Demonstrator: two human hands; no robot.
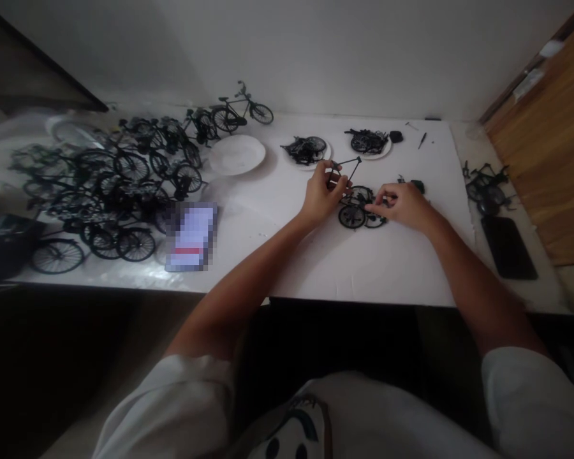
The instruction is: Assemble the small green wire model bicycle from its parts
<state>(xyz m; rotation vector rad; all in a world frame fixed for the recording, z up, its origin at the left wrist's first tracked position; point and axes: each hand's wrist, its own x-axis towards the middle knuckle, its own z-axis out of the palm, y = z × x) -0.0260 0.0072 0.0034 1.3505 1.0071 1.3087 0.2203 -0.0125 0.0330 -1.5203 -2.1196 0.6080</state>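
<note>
My left hand (326, 191) is closed around a black miniature bicycle frame (355, 169), raised over the white table with its thin bars pointing right. To the right, my right hand (398, 204) has its thumb and fingers pinched together; whatever is between them is too small to make out. Below and between both hands lie black miniature bicycle wheels (353, 216) and other dark parts, flat on the table and partly hidden by the right fingers. Behind the right hand sits a small dark green and black piece (418, 185).
Many assembled miniature bicycles (124, 172) crowd the left side. Plates of black parts (309, 152) (368, 141) and a white plate (238, 155) stand toward the wall. A lit phone (191, 237) lies left, a dark phone (509, 247) right. A small screwdriver (422, 140) lies at the back.
</note>
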